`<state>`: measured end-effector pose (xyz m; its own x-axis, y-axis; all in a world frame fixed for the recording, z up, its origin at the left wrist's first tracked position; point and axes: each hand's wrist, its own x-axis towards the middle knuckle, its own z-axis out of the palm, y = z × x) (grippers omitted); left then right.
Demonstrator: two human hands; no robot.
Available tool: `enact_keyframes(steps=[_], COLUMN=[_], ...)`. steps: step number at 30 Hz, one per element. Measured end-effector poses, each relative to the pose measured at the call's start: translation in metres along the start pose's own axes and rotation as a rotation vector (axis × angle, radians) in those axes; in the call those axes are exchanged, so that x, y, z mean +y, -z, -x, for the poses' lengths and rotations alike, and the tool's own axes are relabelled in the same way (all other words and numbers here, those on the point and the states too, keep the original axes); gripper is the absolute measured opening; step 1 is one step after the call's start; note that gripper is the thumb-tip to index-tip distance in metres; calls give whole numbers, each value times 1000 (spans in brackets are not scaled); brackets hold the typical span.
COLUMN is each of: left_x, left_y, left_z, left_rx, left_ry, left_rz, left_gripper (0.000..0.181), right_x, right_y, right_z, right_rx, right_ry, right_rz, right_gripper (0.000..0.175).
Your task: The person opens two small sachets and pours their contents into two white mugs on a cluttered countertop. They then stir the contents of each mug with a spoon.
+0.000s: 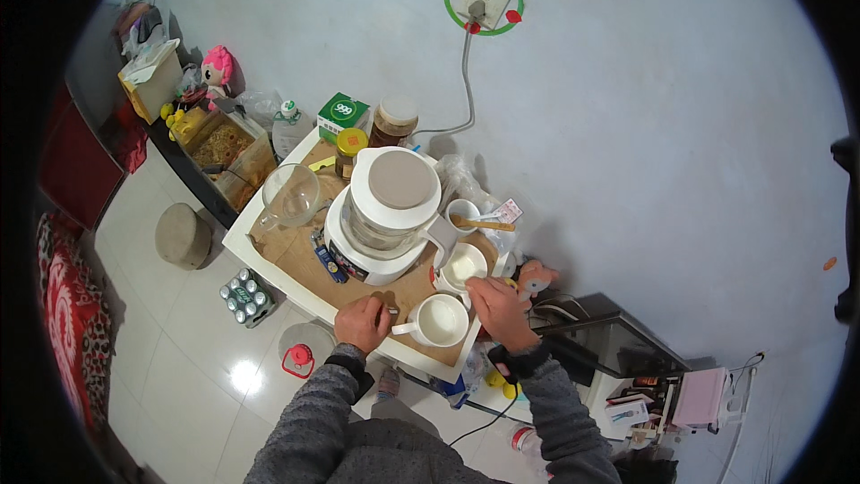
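My left hand (363,323) is curled at the table's front edge, with the end of a small light-coloured thing showing by its fingers. Its handle pointing towards that hand, a white mug (442,320) stands near the front corner. My right hand (498,308) has its fingertips together at the rim of a second white cup (463,265); whether they hold something there cannot be told. Pale contents show in both cups. Behind them stands an electric kettle (383,215) with a glass body, white lid and white base. A white cup (461,213) with a wooden spoon (482,222) is right of it.
A clear glass cup (291,195), a blue tool (329,257), a yellow-lidded jar (350,151), a brown jar (393,122) and a green box (342,115) stand around the kettle. The white table rim (269,271) borders brown paper. A plug (476,10) sits in the wall socket.
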<state>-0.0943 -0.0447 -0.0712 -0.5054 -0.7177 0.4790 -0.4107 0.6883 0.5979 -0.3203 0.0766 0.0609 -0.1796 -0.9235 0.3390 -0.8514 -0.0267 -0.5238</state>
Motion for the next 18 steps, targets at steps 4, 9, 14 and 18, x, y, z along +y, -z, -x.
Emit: enact_keyframes(steps=[4, 9, 14, 18], left_x=[4, 3, 0, 3], left_y=[2, 3, 0, 1], left_z=[-2, -2, -1, -2], left_rx=[22, 9, 21, 33], left_ry=[-4, 12, -8, -7], left_rz=[14, 24, 5, 4], left_gripper=[13, 13, 14, 12], right_x=[11, 15, 2, 10], right_y=[-10, 8, 2, -4], right_z=[-18, -9, -2, -25], right_rx=[73, 32, -28, 44], right_ry=[15, -9, -15, 39], right_rz=[117, 104, 51, 122], right_gripper=[11, 11, 12, 8])
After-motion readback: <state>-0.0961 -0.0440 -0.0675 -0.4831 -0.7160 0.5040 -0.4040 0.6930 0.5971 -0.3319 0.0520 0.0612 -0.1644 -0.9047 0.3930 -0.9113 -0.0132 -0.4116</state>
